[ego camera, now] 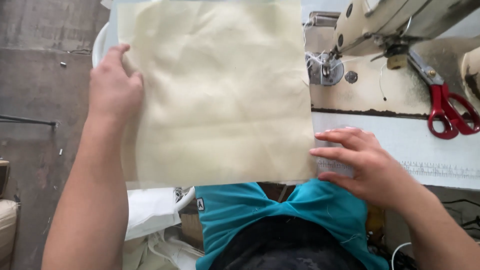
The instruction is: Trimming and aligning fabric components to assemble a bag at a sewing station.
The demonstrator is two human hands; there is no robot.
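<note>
Left hand (114,87), upper left of the frame: grip laid flat on the left edge of a cream cloth (220,95), fingers curled over the border; whether it pinches the cloth cannot be told. Right hand (367,162), lower right: fingers spread open, tips touching the cloth's right edge, holding nothing. The cloth fills the centre, lying across the worktop (425,145). Upper right, a sewing machine (380,25); just beside it, red-handled scissors (447,112). Below, a teal shirt (280,210).

One cloth (220,95), one scissors (447,112), two hands (114,90) (365,160)
</note>
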